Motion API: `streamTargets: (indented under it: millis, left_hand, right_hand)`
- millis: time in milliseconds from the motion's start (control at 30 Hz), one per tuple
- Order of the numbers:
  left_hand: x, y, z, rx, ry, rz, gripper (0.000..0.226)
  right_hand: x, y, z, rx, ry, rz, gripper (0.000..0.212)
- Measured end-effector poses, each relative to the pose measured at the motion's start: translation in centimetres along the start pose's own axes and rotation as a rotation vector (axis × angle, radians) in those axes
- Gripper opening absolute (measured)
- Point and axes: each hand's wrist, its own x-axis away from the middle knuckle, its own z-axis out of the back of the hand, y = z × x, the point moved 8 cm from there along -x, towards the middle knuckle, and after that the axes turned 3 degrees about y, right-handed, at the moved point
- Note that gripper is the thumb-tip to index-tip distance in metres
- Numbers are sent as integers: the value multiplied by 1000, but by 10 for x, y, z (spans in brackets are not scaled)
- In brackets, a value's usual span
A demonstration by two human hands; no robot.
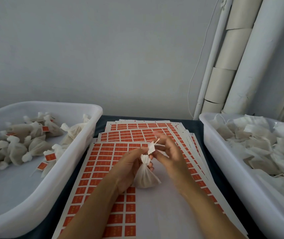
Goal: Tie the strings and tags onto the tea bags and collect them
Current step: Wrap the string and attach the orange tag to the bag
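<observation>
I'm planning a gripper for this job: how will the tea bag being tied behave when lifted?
The tea bag likely sags: its body bulges below the neck that the left hand pinches. Probably light, since fingertips alone hold it. Its thin fabric looks tearable.

dark table [101, 118]: left tub [79, 152], tag sheets [106, 163], right tub [212, 145].

Over a stack of sheets of orange tags [103, 163] on a dark table [196, 125], the left hand [129, 167] grips the gathered neck of a filled tea bag [145, 176], while the right hand [169, 152] pinches a white tag [151, 147] and its string just above the neck. A white bin [79, 144] on the left holds tied, tagged tea bags [25, 145]. A second bin [224, 152] on the right holds a heap of flat untied bags [262, 145] with loose strings.
</observation>
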Motion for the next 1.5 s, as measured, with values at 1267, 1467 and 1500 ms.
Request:
streamTargets:
  millis: [1267,1467,1500]
  left_hand:
    - [1,2,2,-352,173,-99,18]
    - [-1,3,2,-447,182,-149,16]
    - [-1,3,2,-480,180,-158,16]
  right_hand:
    - [-4,-15,25,321,-13,210,14]
    - [-5,-2,21,382,-11,143,15]
    - [-4,1,20,388,-15,131,16]
